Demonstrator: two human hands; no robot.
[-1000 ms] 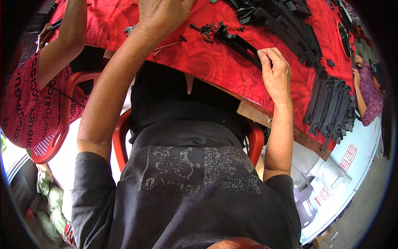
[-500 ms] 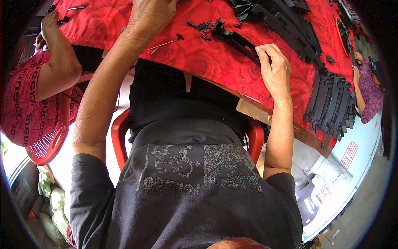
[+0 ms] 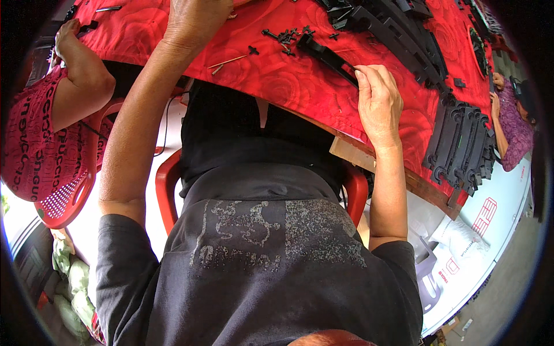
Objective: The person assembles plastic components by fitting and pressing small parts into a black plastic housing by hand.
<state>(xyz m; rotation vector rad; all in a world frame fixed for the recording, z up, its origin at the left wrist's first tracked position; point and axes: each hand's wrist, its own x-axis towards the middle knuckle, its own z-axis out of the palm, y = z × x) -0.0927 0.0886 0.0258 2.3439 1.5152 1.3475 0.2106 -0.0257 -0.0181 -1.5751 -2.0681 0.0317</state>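
At the top edge of the head view my left hand (image 3: 199,20) reaches over the red cloth, its fingers cut off by the frame, so I cannot see what they hold. My right hand (image 3: 380,104) is closed in a pinch on the near right end of a long black plastic strip (image 3: 326,55). The strip slants over the cloth, its far end close to a cluster of small black cross-shaped pieces (image 3: 285,37). One more black cross (image 3: 253,51) lies apart from them, beside two thin light sticks (image 3: 228,62).
A pile of long black plastic parts (image 3: 392,37) covers the far right of the table. Similar strips (image 3: 461,141) lie stacked at its right corner. One person's bare arm (image 3: 86,81) rests at the left; another person in purple (image 3: 511,127) is at the far right.
My left hand has shifted a little left and up. My right hand has moved slightly left and turned a bit, still pinching the strip.
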